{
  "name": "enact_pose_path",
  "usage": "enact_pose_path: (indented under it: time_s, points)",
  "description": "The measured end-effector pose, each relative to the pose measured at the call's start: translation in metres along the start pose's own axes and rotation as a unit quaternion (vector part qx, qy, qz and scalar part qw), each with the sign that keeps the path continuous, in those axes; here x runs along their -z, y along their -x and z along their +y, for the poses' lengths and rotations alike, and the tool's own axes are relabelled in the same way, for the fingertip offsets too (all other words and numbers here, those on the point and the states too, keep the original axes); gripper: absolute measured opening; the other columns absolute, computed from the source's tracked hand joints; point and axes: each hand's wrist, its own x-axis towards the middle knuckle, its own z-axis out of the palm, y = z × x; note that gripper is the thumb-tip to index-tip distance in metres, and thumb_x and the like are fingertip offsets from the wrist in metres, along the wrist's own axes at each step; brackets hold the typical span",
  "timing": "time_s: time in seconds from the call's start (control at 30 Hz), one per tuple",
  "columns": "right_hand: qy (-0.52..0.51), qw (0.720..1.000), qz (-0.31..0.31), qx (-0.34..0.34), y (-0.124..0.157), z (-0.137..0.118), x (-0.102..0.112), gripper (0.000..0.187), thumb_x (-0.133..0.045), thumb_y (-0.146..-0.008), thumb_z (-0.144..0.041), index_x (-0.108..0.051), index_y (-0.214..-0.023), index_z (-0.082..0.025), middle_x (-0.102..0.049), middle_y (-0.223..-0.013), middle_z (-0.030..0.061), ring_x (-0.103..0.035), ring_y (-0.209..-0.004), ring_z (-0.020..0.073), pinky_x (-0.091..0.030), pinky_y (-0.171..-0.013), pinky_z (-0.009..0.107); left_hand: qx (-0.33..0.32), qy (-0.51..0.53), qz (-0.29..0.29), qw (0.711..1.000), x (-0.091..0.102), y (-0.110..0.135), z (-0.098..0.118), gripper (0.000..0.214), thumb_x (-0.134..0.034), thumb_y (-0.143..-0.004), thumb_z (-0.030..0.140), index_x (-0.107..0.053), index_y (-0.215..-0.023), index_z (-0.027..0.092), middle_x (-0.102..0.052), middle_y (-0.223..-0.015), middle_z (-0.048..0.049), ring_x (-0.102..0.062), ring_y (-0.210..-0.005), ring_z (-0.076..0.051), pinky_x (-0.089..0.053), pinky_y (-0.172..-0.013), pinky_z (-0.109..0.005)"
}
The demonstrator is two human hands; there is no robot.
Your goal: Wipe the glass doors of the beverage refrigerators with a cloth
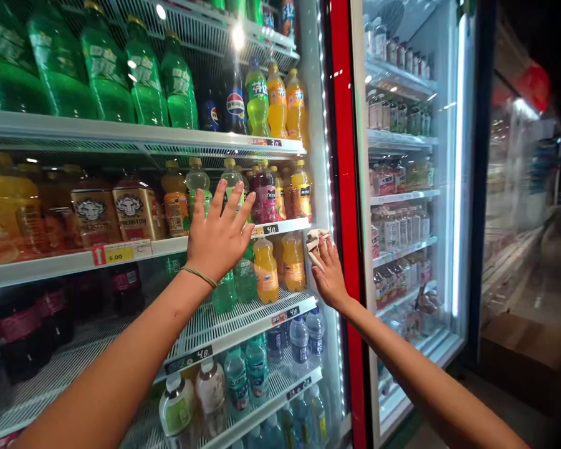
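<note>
While the left hand (222, 227) spread wide, empty, left of the red frame (346, 156) | right hand (330, 274) held a crumpled cloth (314, 239), just left of it | flat, even pressure seemed best

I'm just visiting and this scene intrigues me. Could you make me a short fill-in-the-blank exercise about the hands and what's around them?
1. The right hand has a crumpled cloth at its fingers, beside an upright door frame coloured ____.
2. The left hand, fingers spread, belongs to an arm with a thin band around its ____.
3. The row of big bottles at the upper left is coloured ____.
4. The yellow price label shows the number ____.

Missing words: red; wrist; green; 5.00.
</note>
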Motion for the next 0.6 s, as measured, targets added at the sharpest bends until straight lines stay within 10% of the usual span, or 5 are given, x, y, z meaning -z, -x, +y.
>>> enact_pose_path:
  time_s: [0.2,0.3,0.43,0.6]
  points:
    - [0.012,0.992,-0.066,0.109,-0.101,-0.013,0.008,0.055,-0.038,-0.105,-0.035,-0.035,-0.16,-0.035,-0.019,-0.172,-0.0061,-0.009,-0.162,0.0242,-0.02,-0.132,0.053,-0.017,-0.043,-0.001,0.999,0.004,0.004,0.001,0.068,-0.047,-0.101,0.034,-0.021,-0.164,0.032,-0.022,-0.17,-0.0036,-0.012,-0.16,-0.032,-0.004,-0.129,-0.065]
    - [0.012,1.0,-0.014,0.007,-0.136,0.016,0.01,0.054,-0.034,-0.105,-0.034,-0.038,-0.159,-0.033,-0.023,-0.172,-0.0043,-0.014,-0.161,0.0245,-0.018,-0.131,0.056,-0.045,-0.069,-0.015,0.996,0.013,0.005,-0.011,0.064,-0.045,-0.102,0.035,-0.025,-0.162,0.033,-0.027,-0.168,-0.0022,-0.021,-0.158,-0.029,-0.013,-0.13,-0.059]
    - [0.0,0.991,0.048,-0.122,-0.097,0.031,0.006,0.058,-0.031,-0.105,-0.032,-0.03,-0.163,-0.027,-0.022,-0.173,0.002,-0.015,-0.161,0.0282,-0.022,-0.128,0.059,-0.131,-0.091,-0.076,0.984,0.037,0.004,-0.04,0.06,-0.045,-0.103,0.042,-0.031,-0.16,0.034,-0.035,-0.165,-0.0009,-0.03,-0.155,-0.025,-0.012,-0.13,-0.054]
    - [0.001,0.996,-0.019,0.091,-0.071,-0.001,0.01,0.054,-0.039,-0.103,-0.033,-0.041,-0.157,-0.03,-0.036,-0.167,0.0032,-0.023,-0.156,0.0297,-0.029,-0.123,0.052,-0.181,-0.097,-0.102,0.973,0.058,0.012,-0.065,0.057,-0.043,-0.104,0.044,-0.033,-0.159,0.037,-0.037,-0.164,0.0003,-0.033,-0.154,-0.022,-0.007,-0.131,-0.053]
